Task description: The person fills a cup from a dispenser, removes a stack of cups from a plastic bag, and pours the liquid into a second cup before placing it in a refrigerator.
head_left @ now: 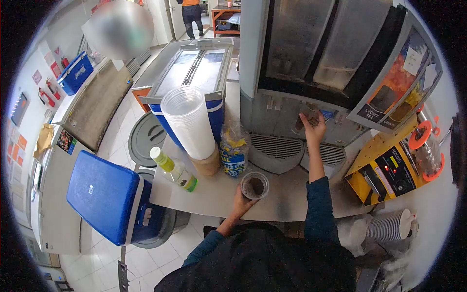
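My left hand [238, 203] is wrapped round a clear plastic cup [255, 185] over the front of the counter; the cup has something dark inside. My right hand [315, 129] reaches up to the front of the grey drink dispenser [292, 103], its fingers closed round a small see-through container [299, 122] with brownish contents. Below that hand are the dispenser's slotted drip trays [275, 150]. Left of the filled cup stand a tall stack of clear cups [187, 121], a green-capped bottle [174, 170] and a yellow-and-blue plastic bag [233, 153].
A yellow cup-sealing machine [384, 170] sits at the counter's right end. Stacked cups [389, 227] lie below it. Blue cooler boxes [104, 194] and a grey lidded bin [147, 138] flank the left side. A person [191, 17] stands far back.
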Tool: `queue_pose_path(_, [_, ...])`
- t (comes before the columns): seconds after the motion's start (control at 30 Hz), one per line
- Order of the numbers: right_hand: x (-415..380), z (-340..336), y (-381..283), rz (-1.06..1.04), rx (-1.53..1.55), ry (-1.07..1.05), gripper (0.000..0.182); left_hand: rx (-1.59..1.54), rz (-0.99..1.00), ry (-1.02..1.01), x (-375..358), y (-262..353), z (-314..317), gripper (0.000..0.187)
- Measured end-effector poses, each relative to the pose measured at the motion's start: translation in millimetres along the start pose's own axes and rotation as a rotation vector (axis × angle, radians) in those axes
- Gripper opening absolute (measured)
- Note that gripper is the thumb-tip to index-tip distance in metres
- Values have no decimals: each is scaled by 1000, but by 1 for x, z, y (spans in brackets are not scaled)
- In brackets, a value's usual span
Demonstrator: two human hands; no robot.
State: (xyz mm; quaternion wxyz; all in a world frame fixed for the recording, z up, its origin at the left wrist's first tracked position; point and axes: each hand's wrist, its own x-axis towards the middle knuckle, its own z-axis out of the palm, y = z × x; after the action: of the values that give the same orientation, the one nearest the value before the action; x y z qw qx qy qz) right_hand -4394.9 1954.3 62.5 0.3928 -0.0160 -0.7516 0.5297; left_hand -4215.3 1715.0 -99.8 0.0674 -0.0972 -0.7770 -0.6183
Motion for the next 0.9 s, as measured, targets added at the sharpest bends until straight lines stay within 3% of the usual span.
queue_pose_path(0.23, [-2, 3, -15, 46, 177, 30, 42, 23, -23, -46, -3, -12, 1, 81])
queue_pose_path(0.33, [2, 0, 1, 3, 108, -27, 41, 18, -23, -56, -4, -16, 2, 81])
queue_pose_path(0.47, [0, -2, -8, 7, 84, -30, 41, 0, -25, -47, -2, -7, 1, 81])
queue_pose_path(0.57, [0, -1, -5, 31, 97, -22, 44, 47, 9, 12, 0, 1, 1, 66])
queue_pose_path(0.63, [0, 3, -2, -4, 218, -1, 46, 65, 22, 26, 0, 5, 1, 65])
queue_pose_path(0.83, [1, -2, -11, 62, -9, -22, 49, -8, 33, 2, 1, 6, 2, 66])
queue_pose_path(0.9, [3, 0, -4, 34, 67, -9, 48, 7, 27, -16, 1, 3, 1, 68])
